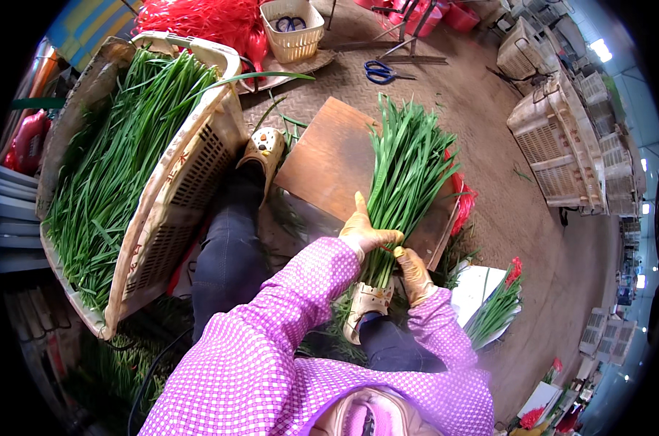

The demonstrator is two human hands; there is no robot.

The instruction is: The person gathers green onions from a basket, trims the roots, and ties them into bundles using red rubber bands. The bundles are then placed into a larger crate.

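Observation:
A thick bunch of long green leaves, probably garlic chives (408, 163), lies over a brown wooden board (329, 158) with its cut ends towards me. My left hand (365, 231), in a yellowish glove, grips the bunch near its lower end, the thumb across the stalks. On the other side, my gloved right hand (415, 272) pinches a thin red strip (386, 248) at the bunch's edge. This strip runs across the stalks between both hands; its far side is hidden. More red strips (463, 204) hang at the board's right edge.
At left a tilted plastic crate (171, 180) holds loose green leaves (127, 174). Blue-handled scissors (381, 72) lie on the floor beyond the board. A cream basket (292, 38) stands by a red strip heap (204, 27). A tied bunch (495, 310) lies right; crates (553, 141) stand beyond.

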